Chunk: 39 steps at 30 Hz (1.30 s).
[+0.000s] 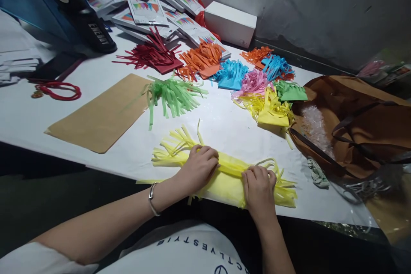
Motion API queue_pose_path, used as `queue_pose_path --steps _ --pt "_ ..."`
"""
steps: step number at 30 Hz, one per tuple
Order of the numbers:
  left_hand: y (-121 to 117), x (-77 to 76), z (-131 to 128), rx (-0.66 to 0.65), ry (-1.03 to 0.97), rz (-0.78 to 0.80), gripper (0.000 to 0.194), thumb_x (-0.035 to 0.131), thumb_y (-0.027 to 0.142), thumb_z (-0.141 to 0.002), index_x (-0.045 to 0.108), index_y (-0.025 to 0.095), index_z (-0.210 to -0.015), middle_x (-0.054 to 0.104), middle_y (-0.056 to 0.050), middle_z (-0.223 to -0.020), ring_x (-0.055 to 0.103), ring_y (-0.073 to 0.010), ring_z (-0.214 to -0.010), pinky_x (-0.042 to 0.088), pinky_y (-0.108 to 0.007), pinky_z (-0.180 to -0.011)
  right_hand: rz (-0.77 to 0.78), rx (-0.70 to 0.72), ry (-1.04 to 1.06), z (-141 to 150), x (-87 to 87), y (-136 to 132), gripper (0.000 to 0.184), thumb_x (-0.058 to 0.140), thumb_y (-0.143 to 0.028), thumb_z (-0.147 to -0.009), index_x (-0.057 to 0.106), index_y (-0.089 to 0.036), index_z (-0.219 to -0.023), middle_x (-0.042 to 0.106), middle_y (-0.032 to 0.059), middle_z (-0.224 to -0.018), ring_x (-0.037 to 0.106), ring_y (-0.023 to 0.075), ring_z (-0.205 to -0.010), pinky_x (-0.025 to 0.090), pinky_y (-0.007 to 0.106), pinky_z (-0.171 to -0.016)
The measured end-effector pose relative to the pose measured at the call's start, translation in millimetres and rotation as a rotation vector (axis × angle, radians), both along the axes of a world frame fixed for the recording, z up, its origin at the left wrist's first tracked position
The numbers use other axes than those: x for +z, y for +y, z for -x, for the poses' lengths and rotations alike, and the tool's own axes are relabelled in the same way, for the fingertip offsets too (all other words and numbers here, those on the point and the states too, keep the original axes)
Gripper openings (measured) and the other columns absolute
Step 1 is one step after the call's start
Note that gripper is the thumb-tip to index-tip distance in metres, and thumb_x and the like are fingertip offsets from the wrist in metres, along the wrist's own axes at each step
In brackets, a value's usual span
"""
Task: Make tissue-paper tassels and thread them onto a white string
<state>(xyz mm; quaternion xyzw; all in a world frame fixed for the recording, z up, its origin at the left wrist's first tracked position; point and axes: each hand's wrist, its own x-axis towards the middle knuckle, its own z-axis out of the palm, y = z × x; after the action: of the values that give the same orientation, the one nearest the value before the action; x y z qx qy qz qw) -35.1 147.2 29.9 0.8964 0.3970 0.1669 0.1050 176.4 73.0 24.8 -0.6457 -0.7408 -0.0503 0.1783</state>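
Both hands, left (203, 165) and right (259, 186), with fingers clamped on yellow fringed paper (227, 175)

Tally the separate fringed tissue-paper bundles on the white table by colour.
Dark red fringed tissue-paper bundle: 1
Orange bundles: 2
Blue bundles: 2
Pink bundle: 1
Green bundles: 2
Yellow bundles: 2, one under left hand and right hand
Total: 10

Dim light, soft glare on white tabletop (221, 125), deep shadow below, stretched edges, right margin blurry
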Motion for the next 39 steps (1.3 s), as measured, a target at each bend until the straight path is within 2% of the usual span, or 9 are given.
queue_pose_path --steps 3,6,9,13,18,20,27,32,39 --pt "6 5.3 -11 0.126 0.161 0.028 0.019 0.057 0.023 -0.093 0.069 0.015 -0.081 0.068 -0.009 -0.096 0.058 -0.0265 -0.093 0.036 -0.046 -0.085 -0.012 -0.124 -0.053 8 1.9 8 0.022 0.051 -0.020 -0.097 0.061 -0.019 -0.078 0.064 0.0073 -0.084 0.054 0.0251 -0.088 0.031 0.048 -0.093" --pt "12 7.8 -18 0.144 0.236 0.040 0.018 0.061 0.022 -0.089 0.071 0.014 -0.077 0.067 -0.010 -0.095 0.058 -0.0284 -0.093 0.038 -0.046 -0.080 -0.056 -0.225 -0.077 12 3.6 11 0.016 0.053 -0.020 -0.096 0.063 -0.017 -0.083 0.064 0.0114 -0.088 0.053 0.0284 -0.090 0.032 0.052 -0.092" --pt "14 9.6 -19 0.130 0.241 0.042 0.017 0.061 0.022 -0.089 0.071 0.014 -0.077 0.067 -0.010 -0.095 0.058 -0.0290 -0.094 0.039 -0.046 -0.079 -0.112 -0.075 -0.039 15 3.5 9 0.011 0.055 -0.019 -0.095 0.064 -0.016 -0.099 0.065 0.0122 -0.102 0.054 0.0275 -0.101 0.032 0.049 -0.098" --pt "12 10.6 -15 0.132 0.223 0.043 0.014 0.064 0.024 -0.089 0.069 0.015 -0.081 0.067 -0.010 -0.097 0.059 -0.0289 -0.095 0.040 -0.047 -0.083 -0.087 0.217 0.013 19 -3.3 8 0.012 0.054 -0.012 -0.095 0.063 -0.019 -0.097 0.067 0.0053 -0.091 0.058 0.0206 -0.092 0.035 0.040 -0.096" --pt "6 0.5 -9 -0.055 0.015 -0.135 0.023 0.073 0.030 -0.086 0.065 0.022 -0.106 0.063 -0.008 -0.123 0.052 -0.0291 -0.117 0.025 -0.056 -0.109 -0.092 0.179 0.064 21 -6.8 11 0.014 0.051 -0.013 -0.096 0.060 -0.019 -0.087 0.064 0.0036 -0.082 0.056 0.0184 -0.080 0.038 0.037 -0.088" --pt "4 -5.4 -9 -0.158 -0.023 -0.202 0.004 0.065 0.022 -0.091 0.064 0.023 -0.094 0.066 -0.004 -0.115 0.052 -0.0248 -0.115 0.020 -0.053 -0.113 -0.077 0.188 0.074 24 -5.4 12 0.010 0.051 -0.017 -0.096 0.060 -0.018 -0.093 0.065 0.0044 -0.086 0.056 0.0191 -0.082 0.038 0.038 -0.088" --pt "7 -12.3 -1 -0.216 -0.043 -0.096 0.017 0.057 0.015 -0.095 0.063 0.020 -0.079 0.067 -0.001 -0.085 0.055 -0.0196 -0.090 0.031 -0.041 -0.093 -0.024 0.233 0.038 16 -7.8 6 0.019 0.048 -0.010 -0.095 0.062 -0.021 -0.087 0.065 0.0041 -0.084 0.055 0.0189 -0.083 0.036 0.038 -0.092" --pt "-1 -6.7 7 -0.136 -0.092 -0.002 0.018 0.054 0.020 -0.098 0.066 0.021 -0.085 0.069 -0.002 -0.090 0.056 -0.0206 -0.094 0.029 -0.041 -0.091 -0.041 0.157 0.091 -5 -7.3 -3 0.018 0.049 -0.014 -0.097 0.063 -0.022 -0.090 0.065 0.0038 -0.090 0.056 0.0184 -0.091 0.034 0.039 -0.100" --pt "-4 7.2 -11 0.121 0.174 0.026 0.016 0.056 0.019 -0.092 0.065 0.015 -0.080 0.064 -0.009 -0.092 0.055 -0.0254 -0.089 0.034 -0.042 -0.081 -0.015 -0.111 0.015 9 0.0 4 0.013 0.054 -0.017 -0.095 0.060 -0.019 -0.083 0.064 0.0081 -0.091 0.055 0.0251 -0.093 0.031 0.049 -0.099"
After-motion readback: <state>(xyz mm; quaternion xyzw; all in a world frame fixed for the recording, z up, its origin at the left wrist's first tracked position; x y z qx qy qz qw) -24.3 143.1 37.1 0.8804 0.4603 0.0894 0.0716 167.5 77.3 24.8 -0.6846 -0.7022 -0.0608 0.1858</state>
